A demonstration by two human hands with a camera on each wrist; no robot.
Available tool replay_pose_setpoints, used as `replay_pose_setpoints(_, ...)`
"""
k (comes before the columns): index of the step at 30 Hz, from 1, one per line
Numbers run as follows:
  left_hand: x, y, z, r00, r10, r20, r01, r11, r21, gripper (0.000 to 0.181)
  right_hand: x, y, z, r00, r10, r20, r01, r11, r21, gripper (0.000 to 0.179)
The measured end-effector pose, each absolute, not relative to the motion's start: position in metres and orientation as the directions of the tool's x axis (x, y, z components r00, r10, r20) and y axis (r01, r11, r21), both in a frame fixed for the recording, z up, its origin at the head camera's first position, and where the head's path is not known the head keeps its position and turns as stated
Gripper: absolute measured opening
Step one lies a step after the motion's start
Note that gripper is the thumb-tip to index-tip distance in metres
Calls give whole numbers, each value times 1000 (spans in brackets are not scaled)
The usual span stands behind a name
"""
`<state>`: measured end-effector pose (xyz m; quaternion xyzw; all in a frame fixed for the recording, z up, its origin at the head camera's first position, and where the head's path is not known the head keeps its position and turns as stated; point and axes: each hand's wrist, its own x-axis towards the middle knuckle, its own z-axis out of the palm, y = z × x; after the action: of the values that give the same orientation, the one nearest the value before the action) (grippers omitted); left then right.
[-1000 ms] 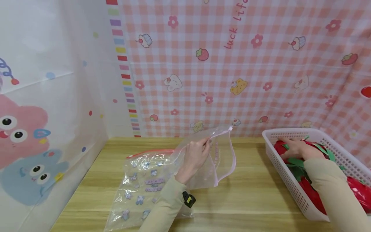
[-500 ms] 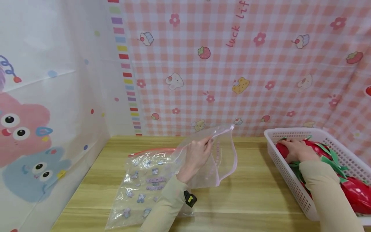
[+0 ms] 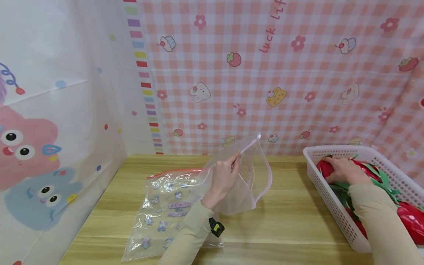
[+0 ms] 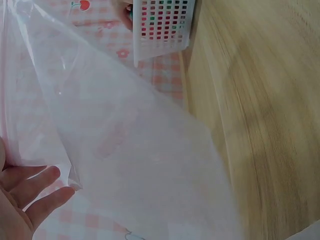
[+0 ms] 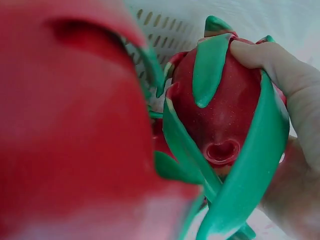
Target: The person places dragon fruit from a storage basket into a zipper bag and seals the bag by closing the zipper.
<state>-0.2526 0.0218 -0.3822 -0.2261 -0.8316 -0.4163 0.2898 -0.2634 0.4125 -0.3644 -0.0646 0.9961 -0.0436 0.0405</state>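
My left hand (image 3: pixel 224 178) pinches the upper edge of a clear zip bag (image 3: pixel 236 201) with a pink zip, its mouth spread wide toward the right. In the left wrist view the translucent bag (image 4: pixel 145 155) spreads out beside my fingers (image 4: pixel 50 205). At the right, my right hand (image 3: pixel 347 171) reaches into a white perforated basket (image 3: pixel 326 206) and grips a red dragon fruit (image 3: pixel 324 169) with green scales. The right wrist view shows my thumb (image 5: pixel 247 54) on that dragon fruit (image 5: pixel 215 122), with another large red fruit (image 5: pixel 75 140) close to the camera.
A second clear bag (image 3: pixel 155 221), with a red zip and printed figures, lies flat on the wooden table (image 3: pixel 281 232) under my left forearm. More red fruits (image 3: pixel 410 221) fill the basket. A checkered cloth (image 3: pixel 212 73) hangs behind, a white printed cloth (image 3: pixel 66 110) at the left.
The zip end of the bag has shifted slightly up and left, and its mouth has spread wider. My right hand has settled around a dragon fruit in the basket.
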Motion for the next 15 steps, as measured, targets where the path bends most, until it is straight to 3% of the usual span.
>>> replay_pose_setpoints(9,-254,22,-382,-745,132,654,608,539,583,28,-259,414,-343,-990,-135,-51,-129,985,-112,81)
replay_pose_setpoints(15,-254,21,-382,-738,125,663,618,521,589,28,-252,414,-330,-988,-139,61,-144,986,-85,79)
